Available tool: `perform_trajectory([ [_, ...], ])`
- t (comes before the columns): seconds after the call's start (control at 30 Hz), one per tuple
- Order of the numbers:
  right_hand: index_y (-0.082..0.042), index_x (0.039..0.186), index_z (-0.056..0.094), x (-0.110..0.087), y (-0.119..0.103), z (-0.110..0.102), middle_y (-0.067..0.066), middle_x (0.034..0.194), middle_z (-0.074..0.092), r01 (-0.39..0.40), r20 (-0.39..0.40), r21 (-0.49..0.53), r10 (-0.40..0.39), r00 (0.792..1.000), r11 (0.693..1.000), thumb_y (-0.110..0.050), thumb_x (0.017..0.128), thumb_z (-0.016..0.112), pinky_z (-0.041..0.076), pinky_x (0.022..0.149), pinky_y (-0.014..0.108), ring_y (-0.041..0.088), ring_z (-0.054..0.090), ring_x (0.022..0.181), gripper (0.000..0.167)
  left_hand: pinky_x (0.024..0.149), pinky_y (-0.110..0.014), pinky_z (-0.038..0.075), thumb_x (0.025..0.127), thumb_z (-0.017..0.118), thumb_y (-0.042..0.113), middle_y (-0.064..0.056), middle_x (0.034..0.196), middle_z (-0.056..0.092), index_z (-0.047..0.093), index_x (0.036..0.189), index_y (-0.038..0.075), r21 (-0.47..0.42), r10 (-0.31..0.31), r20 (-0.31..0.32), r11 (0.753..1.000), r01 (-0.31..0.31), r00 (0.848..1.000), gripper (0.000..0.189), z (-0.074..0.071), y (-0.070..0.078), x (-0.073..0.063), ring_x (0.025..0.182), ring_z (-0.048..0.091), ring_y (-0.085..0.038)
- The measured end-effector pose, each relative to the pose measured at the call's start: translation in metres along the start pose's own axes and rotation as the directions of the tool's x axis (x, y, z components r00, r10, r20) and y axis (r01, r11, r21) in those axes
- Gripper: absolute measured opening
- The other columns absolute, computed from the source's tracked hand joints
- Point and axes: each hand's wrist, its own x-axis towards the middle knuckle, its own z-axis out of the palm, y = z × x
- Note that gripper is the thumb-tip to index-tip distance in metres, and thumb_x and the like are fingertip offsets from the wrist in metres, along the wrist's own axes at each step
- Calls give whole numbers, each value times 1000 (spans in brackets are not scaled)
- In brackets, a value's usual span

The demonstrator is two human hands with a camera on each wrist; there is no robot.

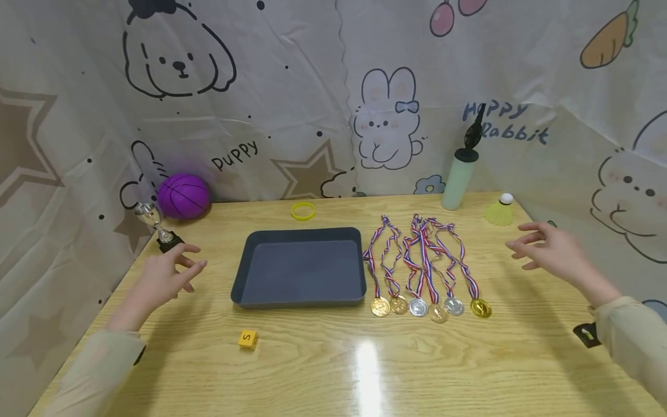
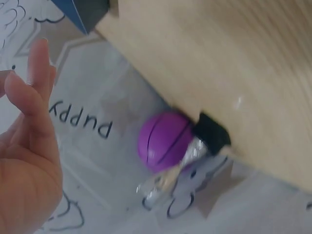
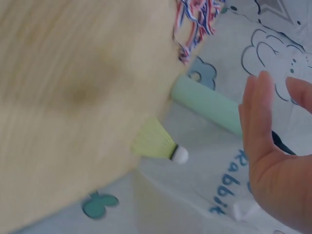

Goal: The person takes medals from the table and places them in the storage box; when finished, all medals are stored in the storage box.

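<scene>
My left hand (image 1: 164, 278) hovers over the table's left side with fingers loosely bent, holding nothing; a small silver trophy cup (image 1: 154, 223) on a black base stands just beyond it. At the right, my right hand (image 1: 553, 253) is also in the air, fingers relaxed and nothing between them. The yellow shuttlecock (image 1: 500, 211) with a white tip is nearest to it. Between the hands lie a dark grey rectangular tray (image 1: 299, 302) and, beside it, several gold and silver medals (image 1: 418, 307) on red, white and blue ribbons, fanned toward the front.
A purple ball (image 1: 184, 197) sits at the back left corner. Behind the tray lies a yellow ring (image 1: 303, 211). One mint-green cylinder (image 1: 457, 184) with a black pointed top stands at the back edge. An orange lettered cube (image 1: 248, 339) is in front. Printed cloth hangs behind the table.
</scene>
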Motion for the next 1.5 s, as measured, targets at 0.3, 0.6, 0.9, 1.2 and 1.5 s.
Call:
perform_trajectory([
  [0.3,14,138,31,6,11,27,34,119,54,-44,73,129,35,997,991,-38,96,58,62,69,37,11,70,80,72,42,-30,52,96,58,32,-20,95,69,61,113,0,-186,-91,97,977,108,991,36,25,-2,10,58,68,-16],
  [0.6,15,135,35,11,13,56,33,117,56,-98,130,118,83,988,988,-38,94,61,62,66,34,23,71,85,72,44,-30,54,95,60,27,-20,88,70,62,110,-1,-202,-111,127,970,135,986,32,39,-2,20,58,69,-19],
  [0.9,14,129,40,9,14,67,27,112,60,-161,262,90,133,956,983,-38,92,63,59,64,32,18,67,85,68,44,-31,55,94,60,24,-8,76,70,61,111,-1,-203,-142,163,964,174,976,30,54,0,25,56,68,-18],
  [1.2,12,119,51,11,17,68,7,95,63,-175,369,137,114,922,975,-26,86,72,61,72,35,14,62,85,54,45,-35,56,93,61,23,-11,73,70,62,111,-1,-244,-156,190,949,200,969,29,62,2,26,54,68,-20],
  [1.5,6,100,60,13,15,79,1,77,60,-184,286,103,148,947,978,-19,82,76,58,56,27,12,58,65,35,44,-32,56,94,60,19,-10,69,68,61,112,-3,-239,-157,215,949,207,964,28,66,0,27,53,67,-21],
])
